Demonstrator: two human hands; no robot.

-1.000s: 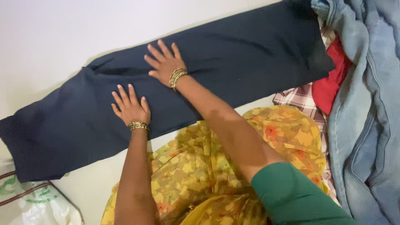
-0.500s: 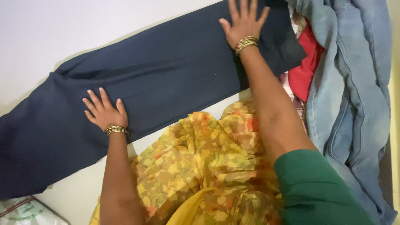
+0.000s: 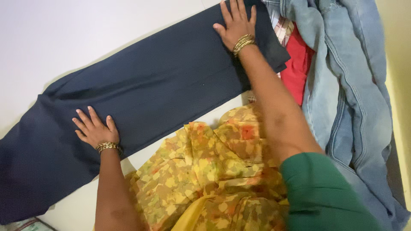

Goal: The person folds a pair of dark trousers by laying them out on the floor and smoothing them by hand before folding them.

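Both hands have spread apart along the dark navy garment (image 3: 158,81) since a second ago, when they lay side by side near its middle. Now the left hand (image 3: 93,128) rests flat near the garment's lower left part, fingers spread and palm down, gripping nothing. The right hand (image 3: 235,21) lies flat near the garment's upper right end, fingers extended and together, also open and pressing on the cloth rather than holding it. Each wrist wears a stack of gold bangles (image 3: 243,42).

The navy garment lies stretched out in a long diagonal band on a white surface (image 3: 64,38), running from the lower left corner to the top edge right of centre. Its cloth looks smooth between the two hands, with a faint crease near the left hand.

Just beside the garment's upper right end sits a heap of other clothes: a red piece (image 3: 297,68), a strip of checked fabric (image 3: 278,23), and light blue denim (image 3: 355,98) that runs down the right side. The navy garment's end overlaps the checked and red pieces. A yellow floral fabric (image 3: 209,171) covers the person's lap below, and a green sleeve (image 3: 321,196) covers the right upper arm.
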